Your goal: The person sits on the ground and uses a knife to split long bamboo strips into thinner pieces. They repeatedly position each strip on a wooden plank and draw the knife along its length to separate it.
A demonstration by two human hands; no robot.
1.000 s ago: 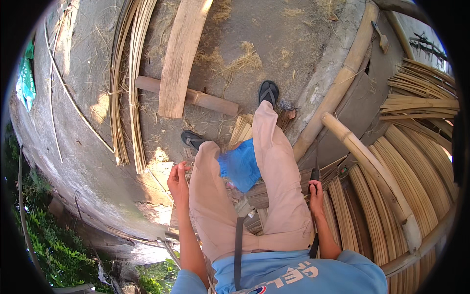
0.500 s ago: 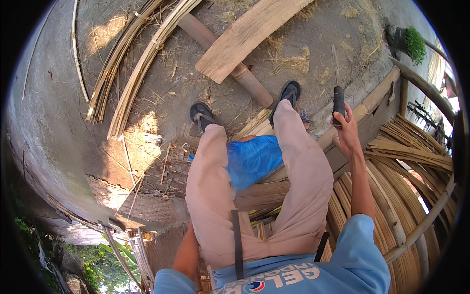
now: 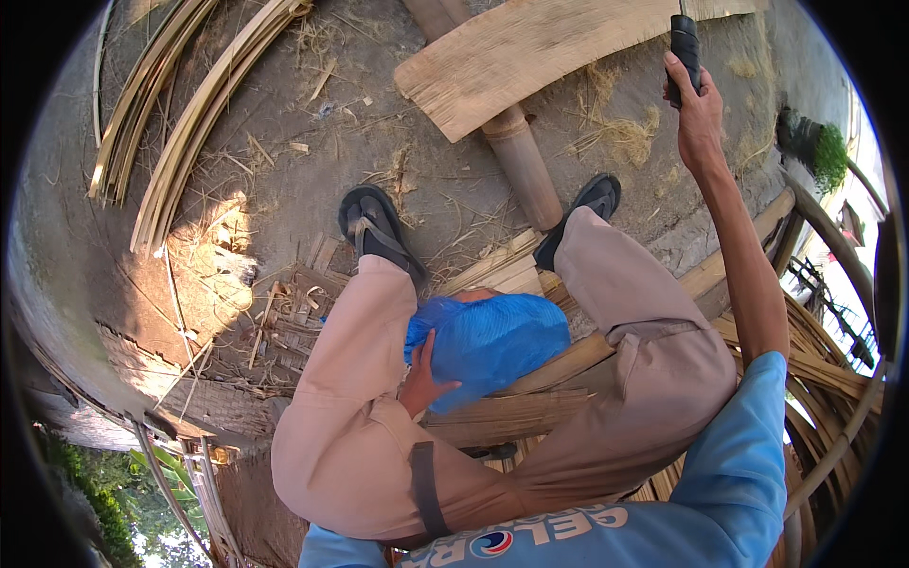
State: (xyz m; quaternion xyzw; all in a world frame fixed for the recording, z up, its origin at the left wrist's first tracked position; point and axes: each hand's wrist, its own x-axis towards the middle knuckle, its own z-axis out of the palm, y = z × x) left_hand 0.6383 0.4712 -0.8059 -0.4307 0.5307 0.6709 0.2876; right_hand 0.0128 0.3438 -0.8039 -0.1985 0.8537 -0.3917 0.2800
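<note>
My right hand is stretched far forward at the upper right, its fingers wrapped round the black handle of a knife. Most of the blade lies beyond the picture's upper edge. Between my legs lies a blue plastic bag; what is in it cannot be made out. My left hand touches the bag's left end, thumb and fingers spread apart.
A wide wooden board lies across a bamboo pole on the ground ahead. Two bundles of split strips lie at the upper left. More strips are stacked at the right behind a rail. Fibre shavings litter the ground.
My right hand has moved forward with the knife. My left hand has come out from beside my thigh to the blue bag. My knees have spread wider apart.
</note>
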